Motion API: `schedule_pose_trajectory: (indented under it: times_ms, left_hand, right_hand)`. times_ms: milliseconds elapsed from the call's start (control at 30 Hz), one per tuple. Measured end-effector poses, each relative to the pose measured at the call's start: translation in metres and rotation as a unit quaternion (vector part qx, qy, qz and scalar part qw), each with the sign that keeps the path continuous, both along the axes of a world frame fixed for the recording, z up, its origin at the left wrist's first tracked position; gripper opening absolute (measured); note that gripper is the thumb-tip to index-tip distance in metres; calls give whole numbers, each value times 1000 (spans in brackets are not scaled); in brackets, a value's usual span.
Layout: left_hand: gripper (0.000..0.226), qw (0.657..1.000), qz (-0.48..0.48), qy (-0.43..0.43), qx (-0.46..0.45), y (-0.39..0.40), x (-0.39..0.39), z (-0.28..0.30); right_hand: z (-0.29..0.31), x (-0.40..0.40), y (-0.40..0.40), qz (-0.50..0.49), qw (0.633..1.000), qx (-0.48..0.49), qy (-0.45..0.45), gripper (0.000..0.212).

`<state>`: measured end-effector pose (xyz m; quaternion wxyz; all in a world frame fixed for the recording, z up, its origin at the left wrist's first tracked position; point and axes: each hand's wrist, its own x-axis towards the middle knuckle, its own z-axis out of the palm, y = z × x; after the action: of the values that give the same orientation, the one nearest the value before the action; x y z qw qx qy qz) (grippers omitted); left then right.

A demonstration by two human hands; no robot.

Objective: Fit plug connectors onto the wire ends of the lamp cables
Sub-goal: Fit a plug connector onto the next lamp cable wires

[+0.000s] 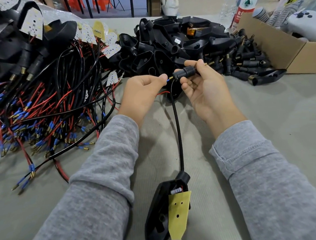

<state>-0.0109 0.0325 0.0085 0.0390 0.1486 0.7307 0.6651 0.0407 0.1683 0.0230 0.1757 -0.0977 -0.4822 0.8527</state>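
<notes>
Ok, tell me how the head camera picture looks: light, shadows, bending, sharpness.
Head view: soft, even light, with only faint shadows on the table under the hands; wide-angle bending bows the sleeves and the wire pile near the edges; the left hand, right hand and black plug are sharp, while the bottles at the back look softer.
</notes>
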Motion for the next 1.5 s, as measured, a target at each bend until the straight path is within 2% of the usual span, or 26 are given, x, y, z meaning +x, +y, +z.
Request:
schedule_pose_trajectory:
  times_ms: [300,400,600,700,800,933,1500]
  left_hand:
    - [24,1000,-6,4,16,2,2,1]
    - [24,1000,-5,6,22,2,2,1]
    - [29,999,31,8,-4,2,0,0]
    - [40,999,35,10,0,2,-1,-1]
    - [39,999,36,11,-3,3,-1,-2]
    - [28,1000,21,8,-10,1,-1,-2]
    - [26,1000,25,12,-14,5,2,-1]
  right_hand:
    - [1,-2,-1,2,998,-61,-26,35]
    - [1,-1,-3,2,999,-44,-28,35]
    - [2,-1,-5,-31,997,71,11,30]
    - [2,-1,-6,-34,995,88,14,29]
    - [2,-1,-6,-36,994,104,12,28]
    - [3,0,-6,-36,993,110,7,28]
    - [2,1,-9,-21,995,92,4,27]
